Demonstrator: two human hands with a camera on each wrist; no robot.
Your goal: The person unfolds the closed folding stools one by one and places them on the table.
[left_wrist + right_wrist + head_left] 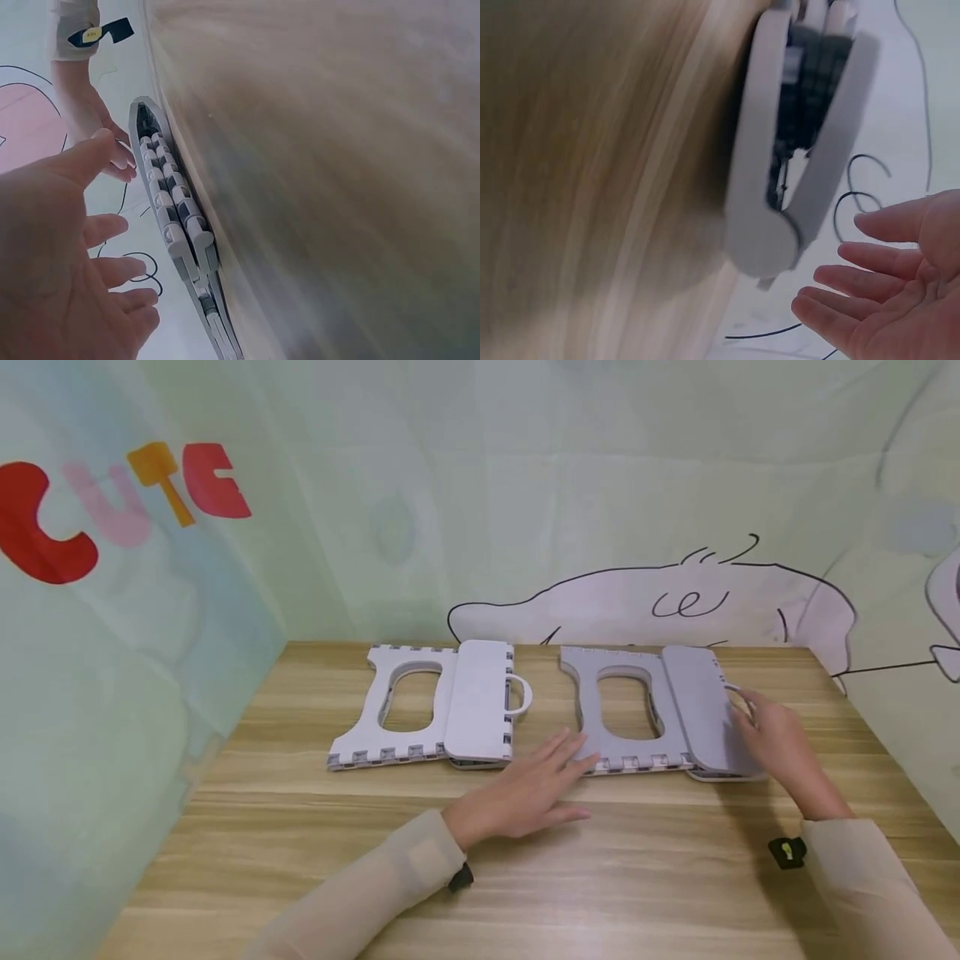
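Between our left hand [525,791], fingers outstretched, and our right hand [783,747], fingers relaxed, we see a grey folded stool [697,710] lying flat.

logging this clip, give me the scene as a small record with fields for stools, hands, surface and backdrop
white stool: folded, lying left of the grey stool
grey stool: folded, lying between the hands
left hand: fingers extended at the grey stool's near left corner; contact unclear
right hand: at the grey stool's handle side, fingers loosely extended
surface: wood-grain table
backdrop: pale cloth with coloured letters and line drawings
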